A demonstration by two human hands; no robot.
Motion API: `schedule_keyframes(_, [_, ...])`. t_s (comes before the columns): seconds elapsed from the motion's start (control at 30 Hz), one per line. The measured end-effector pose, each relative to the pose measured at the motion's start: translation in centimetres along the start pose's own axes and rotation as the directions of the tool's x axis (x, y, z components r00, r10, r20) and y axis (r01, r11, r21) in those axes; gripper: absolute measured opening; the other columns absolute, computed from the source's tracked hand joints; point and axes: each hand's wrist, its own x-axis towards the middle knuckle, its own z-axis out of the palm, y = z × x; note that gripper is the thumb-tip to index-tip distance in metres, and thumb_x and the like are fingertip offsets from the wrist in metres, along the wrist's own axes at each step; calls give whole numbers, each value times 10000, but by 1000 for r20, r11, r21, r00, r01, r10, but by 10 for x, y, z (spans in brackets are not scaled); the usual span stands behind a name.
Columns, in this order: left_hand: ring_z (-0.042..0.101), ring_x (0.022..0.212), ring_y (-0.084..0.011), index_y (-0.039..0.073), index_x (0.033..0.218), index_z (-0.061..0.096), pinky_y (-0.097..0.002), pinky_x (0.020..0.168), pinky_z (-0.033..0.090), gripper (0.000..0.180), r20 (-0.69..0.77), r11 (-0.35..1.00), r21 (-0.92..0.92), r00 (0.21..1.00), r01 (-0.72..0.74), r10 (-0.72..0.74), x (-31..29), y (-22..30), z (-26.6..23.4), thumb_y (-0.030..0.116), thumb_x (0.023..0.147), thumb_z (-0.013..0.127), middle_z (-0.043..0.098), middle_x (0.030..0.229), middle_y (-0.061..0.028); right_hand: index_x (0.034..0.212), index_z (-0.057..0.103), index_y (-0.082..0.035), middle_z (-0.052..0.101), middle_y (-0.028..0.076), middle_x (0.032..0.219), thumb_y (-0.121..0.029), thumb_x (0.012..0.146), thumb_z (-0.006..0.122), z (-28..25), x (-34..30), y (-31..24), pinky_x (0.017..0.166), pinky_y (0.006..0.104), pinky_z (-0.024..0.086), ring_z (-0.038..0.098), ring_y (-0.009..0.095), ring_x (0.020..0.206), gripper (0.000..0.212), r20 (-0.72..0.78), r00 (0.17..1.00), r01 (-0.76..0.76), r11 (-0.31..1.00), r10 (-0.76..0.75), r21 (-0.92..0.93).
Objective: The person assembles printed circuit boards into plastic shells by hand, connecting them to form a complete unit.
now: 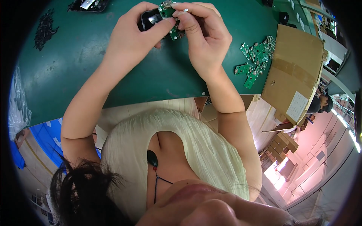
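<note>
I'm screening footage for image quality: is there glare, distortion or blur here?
Head view: light tubes at right look blown out and their row bends toward the rim; head view: a white reflection sits on the black plastic housing in the left hand; head view: the green circuit board shows no obvious blur.

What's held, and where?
Left hand holds a black casing by its left side, thumb on a green circuit board; right hand holds that board's right edge.

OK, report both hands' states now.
Left hand: closed, holding a black casing, touching a green circuit board.
Right hand: closed, holding the board's right edge.
</note>
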Motion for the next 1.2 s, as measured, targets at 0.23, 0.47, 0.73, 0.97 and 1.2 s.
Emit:
schedule_keyframes(0.23, [554,600,-57,44,1035,592,-183,529,400,234,-26,985,-158,997,-72,69,3,-10,-1,174,855,662,606,798,-4,1072,562,11,595,24,872,4,908,560,9,-6,-25,642,169,430,519,48,723,164,-14,884,-449,858,467,248])
schedule_keyframes(0.47, [533,589,-49,31,1005,515,-183,506,413,157,-80,984,-174,996,-42,29,-3,13,3,22,867,589,566,760,-4,1029,543,6,603,8,885,9,904,562,6,-3,-23,673,163,449,536,34,754,127,12,816,-545,763,577,348])
schedule_keyframes(0.73, [522,583,-46,35,990,520,-182,510,405,170,-78,975,-219,997,-37,20,-7,20,-2,-1,844,598,544,729,7,910,561,-17,556,141,810,72,701,665,-5,24,-44,650,337,488,576,315,690,250,336,931,329,717,-140,-614])
schedule_keyframes(0.97, [499,803,-69,30,1009,514,-212,728,414,269,-133,967,-85,965,-238,226,-11,21,4,-55,769,600,530,882,-16,887,564,-30,571,121,805,73,695,654,-9,6,-10,623,354,485,578,290,706,236,230,936,332,881,-265,-337])
schedule_keyframes(1.2, [517,829,-230,11,980,526,-299,751,424,317,-217,849,323,841,-417,496,-14,23,7,-82,684,590,509,887,-117,865,560,-23,562,117,799,56,674,674,-5,12,-40,622,349,486,577,290,706,236,255,967,136,853,-4,-504])
